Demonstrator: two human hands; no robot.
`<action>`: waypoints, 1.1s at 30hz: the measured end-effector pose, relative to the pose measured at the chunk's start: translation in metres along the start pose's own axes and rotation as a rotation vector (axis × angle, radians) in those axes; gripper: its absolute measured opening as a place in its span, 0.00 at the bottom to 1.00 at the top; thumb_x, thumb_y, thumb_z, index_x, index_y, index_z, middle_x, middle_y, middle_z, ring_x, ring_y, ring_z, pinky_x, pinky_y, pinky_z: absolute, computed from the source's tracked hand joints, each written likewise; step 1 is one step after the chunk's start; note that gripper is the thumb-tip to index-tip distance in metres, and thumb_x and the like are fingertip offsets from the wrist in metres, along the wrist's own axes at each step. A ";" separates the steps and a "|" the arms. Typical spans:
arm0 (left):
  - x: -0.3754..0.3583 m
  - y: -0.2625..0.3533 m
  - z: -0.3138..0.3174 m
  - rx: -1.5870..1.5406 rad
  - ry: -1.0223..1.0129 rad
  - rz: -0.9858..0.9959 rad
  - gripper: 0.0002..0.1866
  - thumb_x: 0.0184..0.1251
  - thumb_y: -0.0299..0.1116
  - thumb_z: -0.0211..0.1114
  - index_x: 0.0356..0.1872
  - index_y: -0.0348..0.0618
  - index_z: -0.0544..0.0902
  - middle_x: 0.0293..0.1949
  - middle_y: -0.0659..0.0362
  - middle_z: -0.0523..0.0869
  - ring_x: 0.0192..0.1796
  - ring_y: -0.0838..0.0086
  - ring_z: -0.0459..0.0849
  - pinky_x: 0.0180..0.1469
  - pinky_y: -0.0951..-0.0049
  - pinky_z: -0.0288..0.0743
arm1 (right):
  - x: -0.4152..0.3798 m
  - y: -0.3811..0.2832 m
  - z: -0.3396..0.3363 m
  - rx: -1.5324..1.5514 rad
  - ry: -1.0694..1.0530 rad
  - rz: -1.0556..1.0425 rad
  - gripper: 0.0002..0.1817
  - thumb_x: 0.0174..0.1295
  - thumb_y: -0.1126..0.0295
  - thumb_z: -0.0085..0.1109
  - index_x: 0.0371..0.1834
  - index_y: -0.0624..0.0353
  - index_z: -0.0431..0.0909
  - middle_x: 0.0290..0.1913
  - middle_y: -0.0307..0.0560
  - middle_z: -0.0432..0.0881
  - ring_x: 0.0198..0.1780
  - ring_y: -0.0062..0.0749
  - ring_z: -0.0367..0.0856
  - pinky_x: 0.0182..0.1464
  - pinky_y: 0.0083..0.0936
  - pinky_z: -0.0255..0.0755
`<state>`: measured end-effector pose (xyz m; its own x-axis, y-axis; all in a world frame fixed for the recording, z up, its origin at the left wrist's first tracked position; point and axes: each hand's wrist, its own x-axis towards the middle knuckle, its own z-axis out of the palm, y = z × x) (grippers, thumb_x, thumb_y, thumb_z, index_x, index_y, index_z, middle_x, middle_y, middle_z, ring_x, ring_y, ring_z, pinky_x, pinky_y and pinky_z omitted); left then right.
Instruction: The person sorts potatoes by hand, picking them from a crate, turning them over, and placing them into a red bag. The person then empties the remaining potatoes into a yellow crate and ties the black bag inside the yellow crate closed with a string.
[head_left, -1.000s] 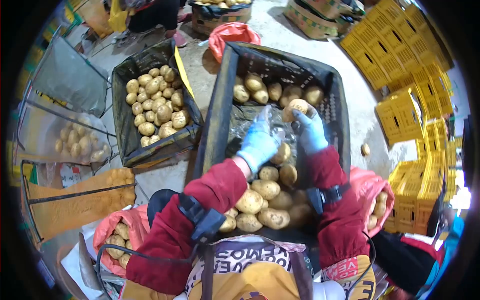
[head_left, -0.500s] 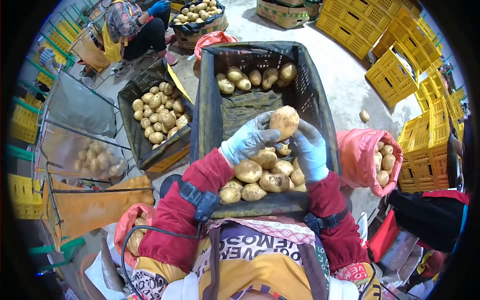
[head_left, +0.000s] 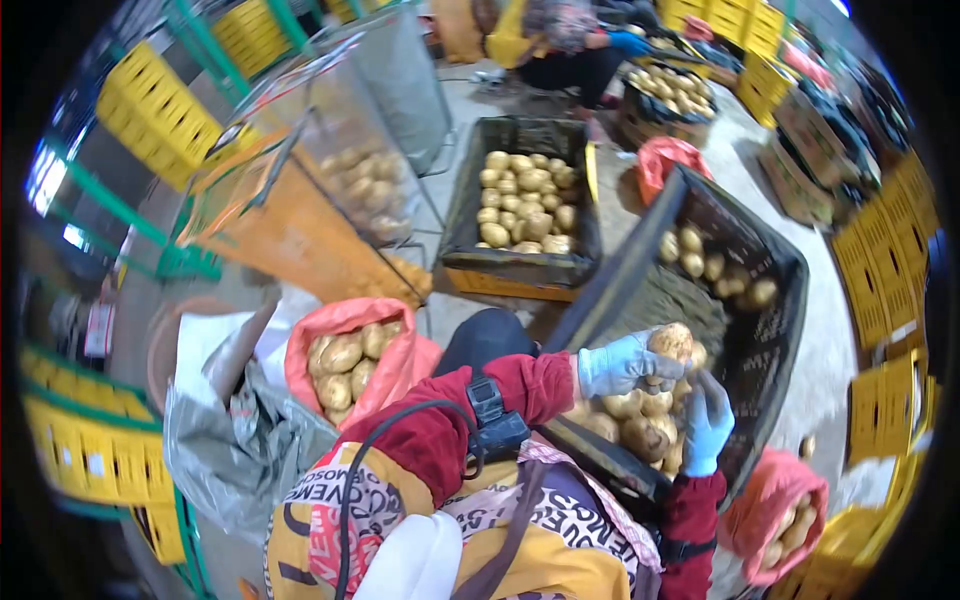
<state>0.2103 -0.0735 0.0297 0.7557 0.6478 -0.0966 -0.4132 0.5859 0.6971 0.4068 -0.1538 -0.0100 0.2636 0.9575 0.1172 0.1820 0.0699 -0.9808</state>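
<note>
Your left hand (head_left: 615, 367) is clamped on a single potato (head_left: 671, 342), raised above the near end of the large lined crate (head_left: 655, 305). Your right hand (head_left: 706, 425) stands apart, just beside and nearer to you, its fingers pointing up and loosely parted; nothing shows between them. Whether those fingertips touch the potatoes behind them cannot be told.

Note the change: half a second earlier, both hands met around a potato, whereas now the left alone grips one. This suggests that the left carries the full load and leaves the right free; the held potato has not been set down.

Your view has also swung leftward. The smaller crate (head_left: 520, 265), filled with potatoes, therefore appears beyond your left hand and to its left, and a pink sack (head_left: 415, 365) of potatoes lies left of that hand, well apart from it.

Below your hands, loose potatoes (head_left: 645, 440) crowd the near end of the large crate; a second group (head_left: 692, 262) lines its far end, ahead of both hands. Another pink sack (head_left: 750, 510) stands outside the crate, to the right of your right hand.
</note>
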 end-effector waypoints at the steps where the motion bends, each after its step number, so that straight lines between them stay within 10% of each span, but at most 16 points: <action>1: -0.004 0.007 -0.007 -0.072 0.025 0.044 0.26 0.56 0.28 0.70 0.56 0.44 0.71 0.43 0.61 0.80 0.35 0.79 0.79 0.36 0.80 0.75 | 0.001 0.002 0.002 0.052 -0.016 0.029 0.14 0.63 0.76 0.56 0.52 0.68 0.76 0.48 0.48 0.81 0.48 0.26 0.78 0.52 0.21 0.72; 10: -0.094 0.065 -0.078 -0.070 0.246 0.700 0.38 0.52 0.15 0.66 0.63 0.57 0.64 0.55 0.56 0.75 0.49 0.63 0.81 0.50 0.66 0.79 | -0.001 0.018 0.001 0.069 -0.082 0.043 0.15 0.66 0.71 0.55 0.54 0.61 0.76 0.45 0.42 0.82 0.36 0.18 0.76 0.38 0.16 0.72; 16: -0.250 0.087 -0.160 -0.082 0.356 0.574 0.34 0.62 0.38 0.66 0.68 0.55 0.60 0.57 0.51 0.75 0.50 0.63 0.81 0.49 0.64 0.78 | -0.001 0.017 -0.003 -0.063 -0.158 0.153 0.15 0.67 0.72 0.52 0.55 0.65 0.75 0.49 0.46 0.81 0.48 0.24 0.78 0.48 0.20 0.72; 22: -0.407 0.077 -0.154 -0.095 1.208 0.570 0.24 0.65 0.47 0.60 0.59 0.48 0.73 0.49 0.53 0.81 0.50 0.66 0.80 0.42 0.67 0.80 | -0.004 0.024 0.002 -0.035 -0.235 0.238 0.17 0.68 0.67 0.52 0.57 0.62 0.74 0.47 0.40 0.81 0.36 0.15 0.73 0.40 0.14 0.70; 23: -0.434 0.071 -0.168 0.635 1.310 0.303 0.26 0.65 0.51 0.59 0.58 0.47 0.73 0.50 0.51 0.80 0.49 0.62 0.80 0.43 0.63 0.80 | -0.005 0.023 0.005 -0.017 -0.228 0.250 0.16 0.68 0.69 0.52 0.57 0.63 0.74 0.45 0.42 0.81 0.33 0.16 0.73 0.37 0.15 0.70; 24: -0.451 0.059 -0.183 0.633 1.330 0.304 0.26 0.65 0.51 0.59 0.58 0.47 0.73 0.50 0.51 0.80 0.49 0.62 0.80 0.43 0.63 0.80 | -0.005 0.021 0.008 0.002 -0.222 0.260 0.16 0.67 0.71 0.53 0.56 0.63 0.74 0.43 0.43 0.81 0.31 0.17 0.72 0.35 0.15 0.70; 26: -0.451 0.068 -0.166 -0.651 1.204 0.753 0.29 0.63 0.54 0.59 0.58 0.45 0.72 0.51 0.48 0.79 0.49 0.58 0.79 0.43 0.60 0.80 | -0.004 0.024 0.007 -0.093 -0.231 0.248 0.16 0.68 0.69 0.51 0.56 0.63 0.74 0.44 0.44 0.81 0.32 0.17 0.73 0.34 0.14 0.69; 33: -0.458 0.058 -0.179 -0.577 0.968 0.806 0.28 0.67 0.52 0.52 0.61 0.43 0.70 0.57 0.49 0.76 0.58 0.55 0.74 0.53 0.54 0.75 | 0.003 0.044 -0.012 -0.090 -0.255 0.280 0.17 0.69 0.68 0.50 0.57 0.65 0.72 0.51 0.48 0.79 0.51 0.27 0.76 0.52 0.24 0.71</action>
<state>-0.2506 -0.2492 -0.0125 -0.3411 0.8377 -0.4265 -0.8916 -0.1446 0.4291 0.4275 -0.1511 -0.0511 0.0731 0.9757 -0.2066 0.2214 -0.2179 -0.9505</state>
